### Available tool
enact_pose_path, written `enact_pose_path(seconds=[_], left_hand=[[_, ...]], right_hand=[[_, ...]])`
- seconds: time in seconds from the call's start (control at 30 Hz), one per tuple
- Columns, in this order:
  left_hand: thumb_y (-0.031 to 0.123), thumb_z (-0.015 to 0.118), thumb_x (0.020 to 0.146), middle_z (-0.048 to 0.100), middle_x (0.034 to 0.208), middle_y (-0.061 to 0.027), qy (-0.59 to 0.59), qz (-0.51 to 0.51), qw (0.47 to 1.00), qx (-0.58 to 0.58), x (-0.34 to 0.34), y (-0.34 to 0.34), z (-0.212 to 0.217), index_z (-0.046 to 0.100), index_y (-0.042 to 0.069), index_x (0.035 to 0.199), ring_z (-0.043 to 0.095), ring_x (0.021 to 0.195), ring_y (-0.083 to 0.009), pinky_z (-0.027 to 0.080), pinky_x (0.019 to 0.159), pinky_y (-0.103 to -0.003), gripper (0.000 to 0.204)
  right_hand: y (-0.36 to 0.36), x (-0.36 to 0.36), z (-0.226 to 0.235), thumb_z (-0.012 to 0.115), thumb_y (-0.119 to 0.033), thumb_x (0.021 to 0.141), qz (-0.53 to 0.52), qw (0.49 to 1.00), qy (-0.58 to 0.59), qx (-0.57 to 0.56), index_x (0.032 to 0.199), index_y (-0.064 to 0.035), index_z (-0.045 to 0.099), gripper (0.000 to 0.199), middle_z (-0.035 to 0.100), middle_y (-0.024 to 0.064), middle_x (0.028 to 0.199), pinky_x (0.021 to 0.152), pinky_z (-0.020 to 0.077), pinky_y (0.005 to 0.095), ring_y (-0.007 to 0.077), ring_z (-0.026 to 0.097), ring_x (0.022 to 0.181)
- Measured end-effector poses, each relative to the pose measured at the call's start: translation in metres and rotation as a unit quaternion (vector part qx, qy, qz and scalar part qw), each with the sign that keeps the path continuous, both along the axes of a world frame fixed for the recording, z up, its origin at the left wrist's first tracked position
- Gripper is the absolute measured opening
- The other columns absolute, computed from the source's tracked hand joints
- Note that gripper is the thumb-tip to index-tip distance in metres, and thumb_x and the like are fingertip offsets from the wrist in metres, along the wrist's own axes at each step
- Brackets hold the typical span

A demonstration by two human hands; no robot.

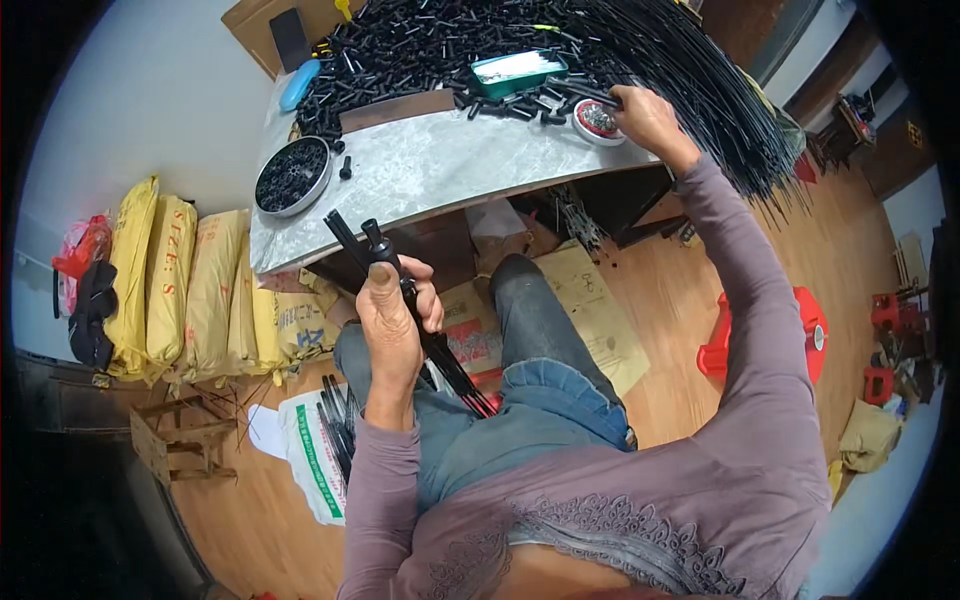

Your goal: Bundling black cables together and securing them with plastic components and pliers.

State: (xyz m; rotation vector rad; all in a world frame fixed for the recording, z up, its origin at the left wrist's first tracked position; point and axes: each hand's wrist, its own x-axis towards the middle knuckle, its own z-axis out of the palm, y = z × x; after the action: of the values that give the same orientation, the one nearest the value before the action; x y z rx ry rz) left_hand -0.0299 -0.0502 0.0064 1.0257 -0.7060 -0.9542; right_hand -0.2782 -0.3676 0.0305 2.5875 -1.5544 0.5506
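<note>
I see my left hand point(392, 305) raised in front of me, above my lap, with the back of the hand toward the camera. Its fingers point(428, 300) are curled into a tight fist around something thin. The left forearm comes up from the lower edge, elbow bent. My right arm is stretched far forward and to the right, almost straight. The right hand point(648, 117) is palm down, fingers bent and reaching away from me.

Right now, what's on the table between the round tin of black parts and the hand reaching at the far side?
In the head view, between the round tin and the right hand lie one loose black part, then bare grey tabletop.
</note>
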Motion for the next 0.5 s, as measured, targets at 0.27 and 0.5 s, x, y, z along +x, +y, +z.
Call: enact_pose_path(seconds=[0.27, 0.5], left_hand=[[0.059, 0.045, 0.092, 0.042, 0.057, -0.0018, 0.005, 0.014, 1.0, 0.018, 0.006, -0.005, -0.004, 0.053, -0.001, 0.091, 0.043, 0.044, -0.0105, 0.036, 0.043, -0.024, 0.06], [0.064, 0.042, 0.09, 0.037, 0.057, -0.0018, -0.018, 0.025, 0.999, 0.034, 0.004, -0.005, -0.001, 0.05, 0.001, 0.091, 0.04, 0.044, -0.0117, 0.035, 0.044, -0.026, 0.064]], right_hand=[[-0.015, 0.022, -0.002, 0.066, -0.026, 0.08, 0.007, 0.995, 0.079, 0.059, 0.1, -0.0088, 0.069, 0.027, 0.068, 0.0182, 0.095, 0.079, 0.0502, 0.0438, 0.0349, 0.065, 0.091], [-0.018, 0.023, 0.005, 0.064, -0.024, 0.081, -0.001, 0.994, 0.067, 0.087, 0.094, -0.0055, 0.069, 0.024, 0.067, 0.0203, 0.093, 0.078, 0.05, 0.0447, 0.0362, 0.065, 0.091]])
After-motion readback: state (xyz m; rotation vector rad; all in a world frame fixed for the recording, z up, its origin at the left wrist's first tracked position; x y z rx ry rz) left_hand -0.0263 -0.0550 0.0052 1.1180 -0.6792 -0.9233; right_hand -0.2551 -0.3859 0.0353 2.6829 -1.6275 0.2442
